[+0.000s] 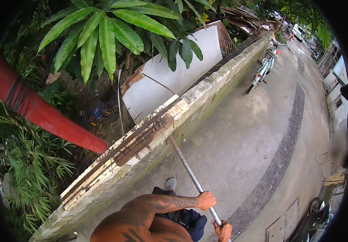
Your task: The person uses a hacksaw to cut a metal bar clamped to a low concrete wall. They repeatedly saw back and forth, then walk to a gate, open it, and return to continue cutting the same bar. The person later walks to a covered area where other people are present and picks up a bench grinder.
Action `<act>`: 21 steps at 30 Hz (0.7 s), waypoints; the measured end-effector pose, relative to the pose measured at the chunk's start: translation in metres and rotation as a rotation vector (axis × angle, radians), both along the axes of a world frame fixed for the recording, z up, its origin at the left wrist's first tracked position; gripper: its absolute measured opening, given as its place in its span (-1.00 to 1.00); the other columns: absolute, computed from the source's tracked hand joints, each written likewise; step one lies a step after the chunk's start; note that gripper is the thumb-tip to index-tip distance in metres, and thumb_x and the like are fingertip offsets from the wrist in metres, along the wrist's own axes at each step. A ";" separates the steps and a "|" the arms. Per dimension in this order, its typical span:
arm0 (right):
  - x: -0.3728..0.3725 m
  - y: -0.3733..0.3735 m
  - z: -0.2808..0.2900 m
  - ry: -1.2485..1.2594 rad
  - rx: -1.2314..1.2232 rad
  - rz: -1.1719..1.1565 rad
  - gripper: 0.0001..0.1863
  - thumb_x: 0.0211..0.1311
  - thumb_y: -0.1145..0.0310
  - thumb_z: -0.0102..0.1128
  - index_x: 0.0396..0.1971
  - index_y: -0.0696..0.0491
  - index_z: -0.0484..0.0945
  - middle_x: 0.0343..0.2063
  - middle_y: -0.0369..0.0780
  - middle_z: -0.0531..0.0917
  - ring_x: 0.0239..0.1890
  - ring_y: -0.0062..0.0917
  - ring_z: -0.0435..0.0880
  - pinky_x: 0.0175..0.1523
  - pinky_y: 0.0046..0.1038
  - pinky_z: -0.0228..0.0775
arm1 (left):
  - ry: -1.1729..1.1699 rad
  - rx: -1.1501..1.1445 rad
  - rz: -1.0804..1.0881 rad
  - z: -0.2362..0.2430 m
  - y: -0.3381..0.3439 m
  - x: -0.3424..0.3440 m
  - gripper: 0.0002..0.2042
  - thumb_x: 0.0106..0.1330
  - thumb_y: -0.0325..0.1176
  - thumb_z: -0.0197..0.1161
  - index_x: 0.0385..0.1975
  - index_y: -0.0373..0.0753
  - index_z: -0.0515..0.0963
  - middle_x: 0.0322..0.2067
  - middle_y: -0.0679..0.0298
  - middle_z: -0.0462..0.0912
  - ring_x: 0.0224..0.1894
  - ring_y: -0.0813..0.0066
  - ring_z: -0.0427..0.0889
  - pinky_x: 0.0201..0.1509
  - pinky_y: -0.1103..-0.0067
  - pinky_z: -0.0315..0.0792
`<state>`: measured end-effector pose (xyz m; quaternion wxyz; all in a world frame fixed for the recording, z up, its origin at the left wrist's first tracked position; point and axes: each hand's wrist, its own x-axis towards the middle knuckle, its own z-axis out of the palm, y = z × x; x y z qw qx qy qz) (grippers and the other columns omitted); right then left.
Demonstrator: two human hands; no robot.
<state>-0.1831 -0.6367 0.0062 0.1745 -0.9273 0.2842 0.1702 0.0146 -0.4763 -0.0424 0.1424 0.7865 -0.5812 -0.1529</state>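
My left hand [206,200], at the end of a tattooed arm, is wrapped round a long grey metal pole [189,169]. Lower on the same pole, my right hand [222,231] grips close to its near end. The pole slants up and left to a low concrete wall [212,86]. Its far part turns brown and meets rusty reinforcing bars [143,139] along the wall's broken top. Whether a tool head sits at that end I cannot make out. Pale yellow, chipped masonry [180,109] shows around the bars. My grey shoe [170,184] is beside the wall.
A red pipe [61,123] slopes down to the wall from the left. Behind the wall lie a white panel [170,66] and leafy plants [105,34]. A bicycle [264,68] stands on the concrete lane [242,133]; a dark motorbike [313,220] is at lower right.
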 end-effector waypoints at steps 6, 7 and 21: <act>0.025 -0.007 -0.002 -0.044 -0.009 0.051 -0.38 -0.02 -0.21 0.47 -0.63 0.15 0.59 -0.68 0.05 0.60 -0.49 0.05 0.65 -0.28 -0.08 0.47 | -0.010 0.047 0.029 0.003 -0.002 0.019 -0.90 -0.11 -0.34 0.37 -0.65 -0.21 0.67 -0.60 0.13 0.68 -0.47 0.19 0.74 -0.39 0.34 0.53; 0.028 -0.006 -0.003 -0.034 -0.011 0.049 -0.39 -0.02 -0.20 0.47 -0.62 0.15 0.60 -0.66 0.05 0.61 -0.47 0.05 0.66 -0.27 -0.08 0.48 | -0.017 0.025 0.034 0.003 -0.001 0.022 -0.90 -0.11 -0.34 0.37 -0.66 -0.21 0.67 -0.61 0.14 0.68 -0.48 0.19 0.73 -0.40 0.34 0.53; 0.047 0.007 -0.012 -0.021 -0.024 0.037 -0.43 -0.02 -0.16 0.49 -0.62 0.12 0.60 -0.62 0.06 0.63 -0.45 0.05 0.67 -0.26 -0.08 0.50 | -0.069 -0.045 0.054 -0.018 0.011 0.035 -0.91 -0.10 -0.34 0.37 -0.69 -0.19 0.66 -0.64 0.16 0.67 -0.50 0.21 0.73 -0.44 0.35 0.49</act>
